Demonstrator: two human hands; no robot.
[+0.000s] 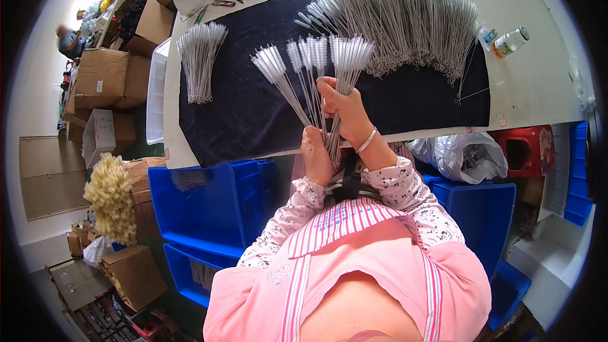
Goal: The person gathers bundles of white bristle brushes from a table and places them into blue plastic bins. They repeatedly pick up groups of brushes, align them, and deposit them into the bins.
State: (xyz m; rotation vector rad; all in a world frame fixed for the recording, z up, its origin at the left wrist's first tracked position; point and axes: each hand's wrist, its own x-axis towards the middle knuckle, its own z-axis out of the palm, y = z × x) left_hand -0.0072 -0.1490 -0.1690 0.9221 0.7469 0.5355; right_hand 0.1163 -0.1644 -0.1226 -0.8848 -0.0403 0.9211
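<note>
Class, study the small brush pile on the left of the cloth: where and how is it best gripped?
Probably around its wire stems, coming from the near side: they gather narrowly and point that way, while the white bristles spread wider at the far end.

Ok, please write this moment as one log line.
left hand: holds fanned wire brushes by stems; right hand: holds them higher up; nearby: small brush bundle left, large brush pile right

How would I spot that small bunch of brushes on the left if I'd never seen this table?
Find the pale table with the black cloth spread on it. Near the cloth's left edge lies the small bunch of brushes, white bristly ends at the far side. It is far narrower than the big pile to its right and, unlike the held brushes, lies on the cloth.
</note>
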